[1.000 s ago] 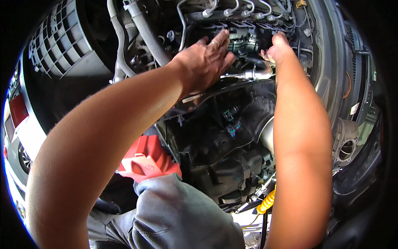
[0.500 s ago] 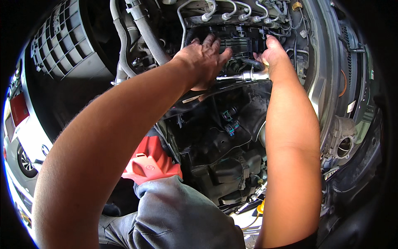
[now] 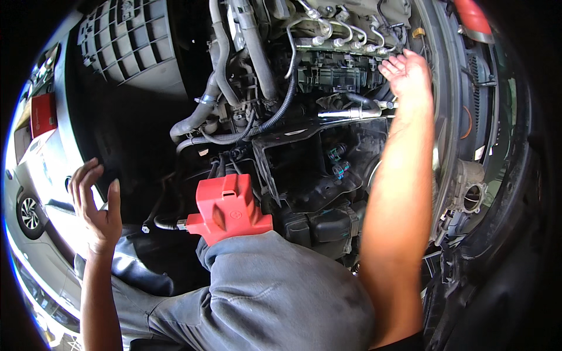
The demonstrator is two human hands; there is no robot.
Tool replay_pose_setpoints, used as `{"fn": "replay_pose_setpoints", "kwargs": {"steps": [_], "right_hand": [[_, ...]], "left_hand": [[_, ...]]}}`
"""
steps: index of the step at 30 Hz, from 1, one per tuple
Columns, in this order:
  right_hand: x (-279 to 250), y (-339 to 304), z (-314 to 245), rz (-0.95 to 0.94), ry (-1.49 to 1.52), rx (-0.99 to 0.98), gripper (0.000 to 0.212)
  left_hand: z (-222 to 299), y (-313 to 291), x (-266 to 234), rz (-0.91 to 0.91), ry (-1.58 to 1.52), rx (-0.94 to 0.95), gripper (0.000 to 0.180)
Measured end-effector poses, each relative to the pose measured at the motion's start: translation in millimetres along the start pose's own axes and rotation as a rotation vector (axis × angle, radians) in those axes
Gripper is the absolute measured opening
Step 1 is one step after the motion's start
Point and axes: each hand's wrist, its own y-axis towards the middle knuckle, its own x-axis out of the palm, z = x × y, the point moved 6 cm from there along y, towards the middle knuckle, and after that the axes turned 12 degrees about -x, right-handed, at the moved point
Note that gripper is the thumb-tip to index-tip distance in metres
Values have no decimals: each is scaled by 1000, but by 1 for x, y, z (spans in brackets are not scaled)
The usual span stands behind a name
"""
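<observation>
My left hand (image 3: pixel 95 207) is raised at the left, clear of the engine, its fingers apart and nothing in them. My right hand (image 3: pixel 407 73) reaches over the right end of the engine, palm showing and fingers partly curled but apart, holding nothing. Close by its fingers run metal fuel pipes (image 3: pixel 351 32) with several nuts. Below them sits a black ribbed plastic part (image 3: pixel 336 76). A shiny metal cylinder (image 3: pixel 345 113), possibly a tool, lies across the engine just under that part.
A red plastic cover (image 3: pixel 228 205) stands in front of my grey-clad knee (image 3: pixel 281 275). Thick grey hoses (image 3: pixel 260 58) and a corrugated black conduit (image 3: pixel 281 111) cross the bay. A throttle-like metal housing (image 3: pixel 470 187) rests at right. A white car (image 3: pixel 41 234) stands at left.
My left hand has left the black ribbed part and swung far out to the left. The right hand has lifted away, opening up. The view has shifted, and something red shows at the upper right.
</observation>
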Motion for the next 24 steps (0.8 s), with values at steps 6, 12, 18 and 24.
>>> {"fn": "replay_pose_setpoints", "kwargs": {"steps": [6,12,18,24], "right_hand": [[37,-58,52,465,142,319,44],[59,-55,95,614,207,490,26],[61,-69,131,725,130,568,39],[68,-66,141,538,170,434,61]], "left_hand": [[-52,-13,2,46,153,-119,43],[-84,-7,19,97,-142,-273,68],[-84,-5,22,177,-118,-264,77],[-81,-2,19,154,-84,-290,78]]}}
